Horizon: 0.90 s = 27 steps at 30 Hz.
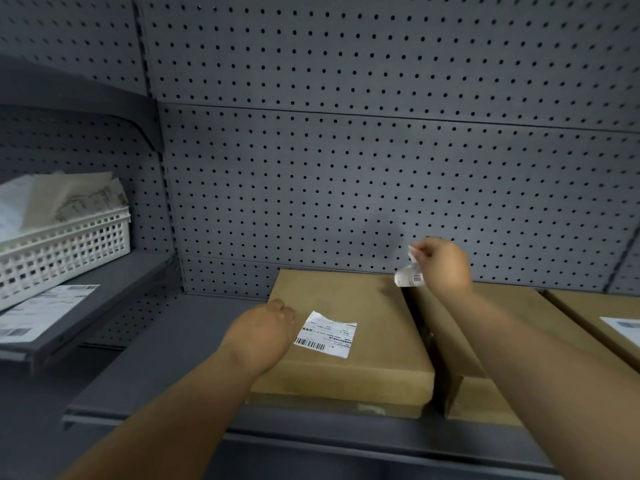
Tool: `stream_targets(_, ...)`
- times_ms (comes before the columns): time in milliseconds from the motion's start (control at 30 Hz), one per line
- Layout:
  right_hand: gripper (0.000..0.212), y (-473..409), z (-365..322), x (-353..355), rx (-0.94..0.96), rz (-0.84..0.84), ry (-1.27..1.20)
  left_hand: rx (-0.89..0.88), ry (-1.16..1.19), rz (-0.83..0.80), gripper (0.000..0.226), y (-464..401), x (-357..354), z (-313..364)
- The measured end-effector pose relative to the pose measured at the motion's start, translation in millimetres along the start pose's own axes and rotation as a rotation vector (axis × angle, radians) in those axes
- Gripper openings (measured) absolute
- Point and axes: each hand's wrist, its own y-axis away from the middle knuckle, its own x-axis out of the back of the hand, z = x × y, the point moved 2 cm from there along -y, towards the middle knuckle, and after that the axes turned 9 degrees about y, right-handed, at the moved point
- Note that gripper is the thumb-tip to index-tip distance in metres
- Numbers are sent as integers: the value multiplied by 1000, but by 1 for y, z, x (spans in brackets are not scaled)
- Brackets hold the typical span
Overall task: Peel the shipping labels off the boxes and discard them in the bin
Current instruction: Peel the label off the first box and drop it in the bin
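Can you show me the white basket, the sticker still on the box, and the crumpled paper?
white basket point(69, 249): head view, front lattice wall.
label on the box point(327, 336): head view, its middle.
crumpled label point(408, 277): head view, barcoded end.

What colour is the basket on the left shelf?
White, a lattice of small square holes; the basket shows in the head view.

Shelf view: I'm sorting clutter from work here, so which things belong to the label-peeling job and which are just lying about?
Part of the job:
- torn label piece, pinched by the right hand
- label remnant on the near box
- left hand resting on that box
- far-right box with its label
- white basket of papers

Just lying about:
- loose sheet under the basket
- pegboard
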Motion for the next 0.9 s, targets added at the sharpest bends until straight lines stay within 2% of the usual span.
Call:
stream_targets(67,18,2,-12,5,89,-35,-27,-9,-78,-57,24,-2,0,-1)
stream_targets(133,18,8,-28,5,192,-107,-79,31,-22,-97,24,-5,3,-3)
stream_targets(200,18,23,-45,0,219,-183,-174,99,165,-63,30,-5,14,0)
stream_targets(333,17,44,-61,-5,187,-277,-421,137,604,205,46,-6,34,22)
stream_targets(433,18,55,-71,-8,199,-284,-497,147,818,209,55,-8,37,41)
stream_targets(500,18,60,-76,-8,201,-282,-533,130,900,229,46,-7,38,48)
stream_targets(633,22,66,-76,-7,199,-332,-588,148,956,336,28,-2,42,48)
stream_targets(800,29,65,-71,-4,282,-383,-437,125,807,406,30,-1,46,45)
stream_targets(900,33,57,-60,1,186,-315,-331,174,724,420,38,0,52,34)
